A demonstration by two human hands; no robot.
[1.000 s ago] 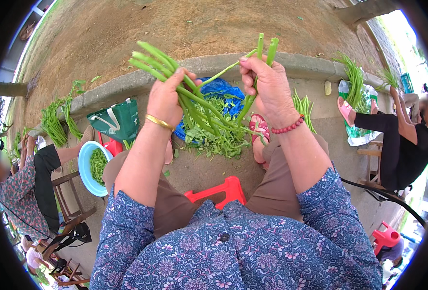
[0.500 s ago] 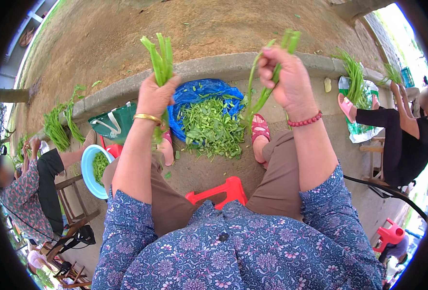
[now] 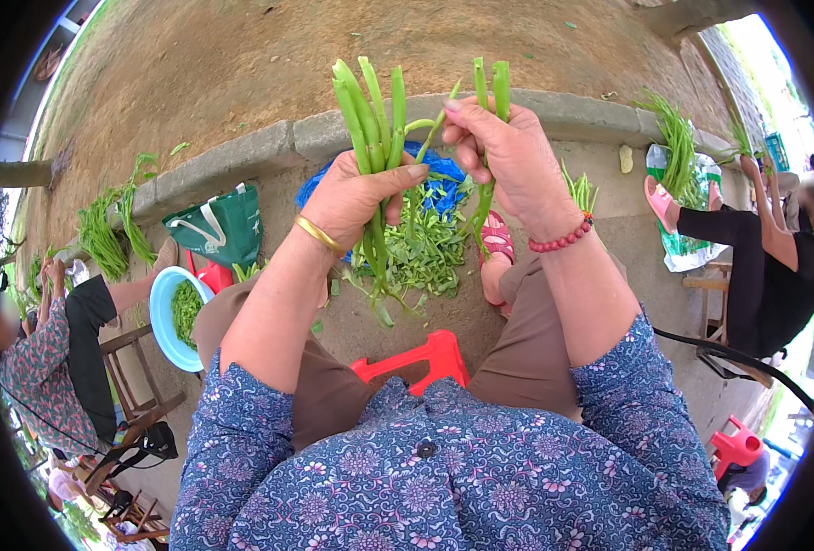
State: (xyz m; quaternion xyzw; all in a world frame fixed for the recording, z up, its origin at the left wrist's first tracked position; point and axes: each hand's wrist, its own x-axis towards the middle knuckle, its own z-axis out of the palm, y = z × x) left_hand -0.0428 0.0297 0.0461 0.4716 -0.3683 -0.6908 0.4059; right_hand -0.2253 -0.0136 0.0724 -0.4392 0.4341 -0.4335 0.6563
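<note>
My left hand [image 3: 361, 197] grips an upright bundle of thick green stalks [image 3: 370, 115] with leafy lower ends hanging below it. My right hand [image 3: 499, 161], just right of it, holds a few more stalks [image 3: 501, 83] and pinches a thinner stem [image 3: 433, 124] between thumb and finger. Beneath both hands, a pile of torn leaves and stem pieces [image 3: 425, 266] lies on a blue plastic sheet [image 3: 320, 184] between my feet.
A light blue bowl of greens [image 3: 163, 308], a green bag [image 3: 242, 230] and stalk bundles [image 3: 104, 239] are at my left. A red stool [image 3: 439, 354] shows between my legs. People with chairs sit left [image 3: 49, 367] and right [image 3: 774, 294]. A concrete curb [image 3: 232, 147] runs across the front.
Since half a second ago both hands have moved closer together, my left hand rightward with its bundle, my right hand leftward. The hanging stems again partly cover the leaf pile.
</note>
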